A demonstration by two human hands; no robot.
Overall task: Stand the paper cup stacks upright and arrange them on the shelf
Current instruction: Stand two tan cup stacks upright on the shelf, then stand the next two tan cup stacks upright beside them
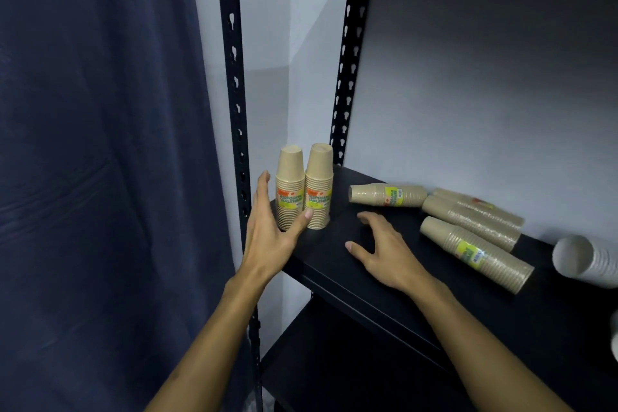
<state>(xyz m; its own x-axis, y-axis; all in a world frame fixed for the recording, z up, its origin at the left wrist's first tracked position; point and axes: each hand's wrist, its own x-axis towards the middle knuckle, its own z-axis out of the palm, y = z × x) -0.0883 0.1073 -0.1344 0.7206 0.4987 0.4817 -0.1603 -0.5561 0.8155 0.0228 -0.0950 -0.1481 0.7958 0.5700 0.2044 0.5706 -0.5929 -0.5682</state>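
Note:
Two tan paper cup stacks stand upright, bottoms up, side by side at the left end of the black shelf (337, 264): the left stack (289, 184) and the right stack (319, 186). My left hand (271, 231) is open around the left stack, thumb near its base, fingers apart beside it. My right hand (381, 247) hovers open, palm down, over the shelf. Several tan stacks lie on their sides to the right: one (388, 195) at the back, another (471, 222) behind a third (476, 252) near the front.
A white cup stack (585, 259) lies on its side at the far right edge. Black perforated uprights (234, 84) frame the shelf's left end. A dark blue curtain (100, 144) hangs on the left. A lower shelf (334, 361) sits beneath.

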